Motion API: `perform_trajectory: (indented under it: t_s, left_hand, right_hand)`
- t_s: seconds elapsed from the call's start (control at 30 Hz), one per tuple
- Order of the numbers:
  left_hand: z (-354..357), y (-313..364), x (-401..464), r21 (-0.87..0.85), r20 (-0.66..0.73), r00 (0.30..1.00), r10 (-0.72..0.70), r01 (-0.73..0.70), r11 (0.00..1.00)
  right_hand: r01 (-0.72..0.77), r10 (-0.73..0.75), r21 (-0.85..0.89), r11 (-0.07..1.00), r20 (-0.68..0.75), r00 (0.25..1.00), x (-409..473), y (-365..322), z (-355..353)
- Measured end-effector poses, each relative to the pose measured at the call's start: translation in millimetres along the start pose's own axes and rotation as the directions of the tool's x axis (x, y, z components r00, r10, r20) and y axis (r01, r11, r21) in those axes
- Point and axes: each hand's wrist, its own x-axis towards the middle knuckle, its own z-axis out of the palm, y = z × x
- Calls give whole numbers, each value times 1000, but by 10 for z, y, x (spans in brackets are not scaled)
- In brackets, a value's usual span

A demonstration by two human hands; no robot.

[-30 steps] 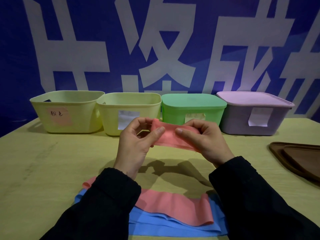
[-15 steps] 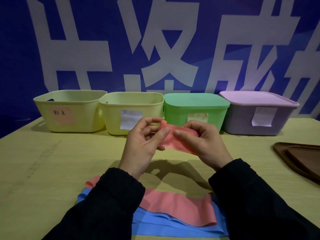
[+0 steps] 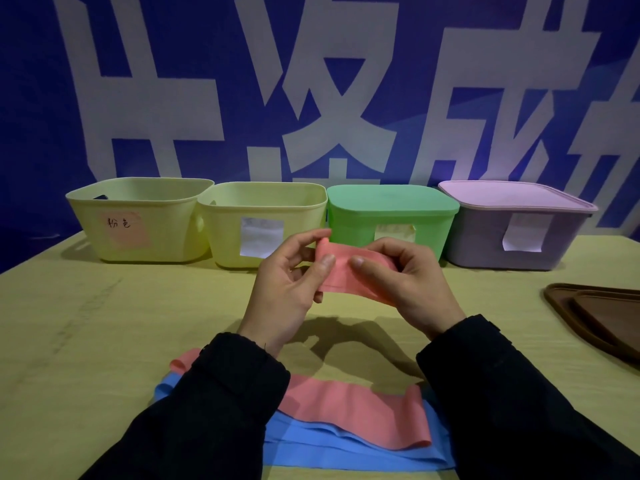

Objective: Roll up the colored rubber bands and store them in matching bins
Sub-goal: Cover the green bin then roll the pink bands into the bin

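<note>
Pink band point(image 3: 349, 271) is held up over the table's middle, long axis running left-right btwn both hands; free end sits at left hand point(image 3: 287, 285), whose thumb & fingers pinch it, while right hand point(image 3: 408, 282) grips the rest. Roll prob. starts from the left end.

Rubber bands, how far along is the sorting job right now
Done: nothing visibly stored; the two open yellow bins show no band from this angle. In hand: left hand and right hand pinch one end of the pink band, starting its roll. Left: finishing that roll, then the blue band. The green bin and purple bin are lidded.
</note>
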Motion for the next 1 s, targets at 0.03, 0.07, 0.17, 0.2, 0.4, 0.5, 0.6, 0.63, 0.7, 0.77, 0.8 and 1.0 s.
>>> perform_trajectory:
  t_s: [0.03, 0.07, 0.17, 0.2, 0.4, 0.5, 0.6, 0.63, 0.7, 0.77, 0.8, 1.0]
  left_hand:
    - [-4, 0, 0, -3, -4, 1000, 0, 0, 1000]
    - [-4, 5, -2, -3, -5, 1000, 4, -4, 1000]
    - [10, 8, -16, -12, 24, 1000, -8, 8, 1000]
    - [17, 7, -17, -23, 33, 999, -23, 24, 999]
    - [12, 11, -15, -28, 51, 998, -38, 40, 999]
    - [6, 33, -10, 2, 19, 1000, -24, 24, 1000]
    - [30, 19, -2, -35, 9, 998, -56, 57, 998]
    - [36, 9, 0, -26, 14, 999, -52, 53, 998]
    - [48, -4, -7, 11, 31, 999, -36, 36, 999]
    - [58, -6, -16, 30, 59, 998, -37, 36, 999]
    - [60, -5, -19, 30, 71, 997, -43, 41, 999]
    - [29, 5, -24, 55, 74, 997, -35, 31, 998]
  right_hand:
    - [-2, 2, -2, 1000, 1, 1000, 1, 0, 1]
    - [-3, 3, -5, 1000, 0, 1000, 4, -7, 4]
    - [15, -16, -38, 999, -18, 1000, 1, -8, 12]
    - [19, -19, -42, 999, -14, 1000, -3, -8, 12]
    - [8, -7, -24, 1000, 20, 1000, -7, 13, 28]
    - [-13, 14, -36, 999, 11, 1000, 9, 11, 21]
    - [-12, 11, -45, 999, -18, 1000, 6, 3, 25]
    - [-6, 4, -44, 999, -28, 1000, 4, 2, 30]
    - [3, -5, -58, 998, -32, 999, -8, 3, 42]
    - [14, -15, -66, 998, -17, 1000, -19, 4, 50]
    - [19, -20, -65, 998, -9, 1000, -24, 0, 53]
    - [33, -34, -52, 998, -18, 999, -18, -10, 43]
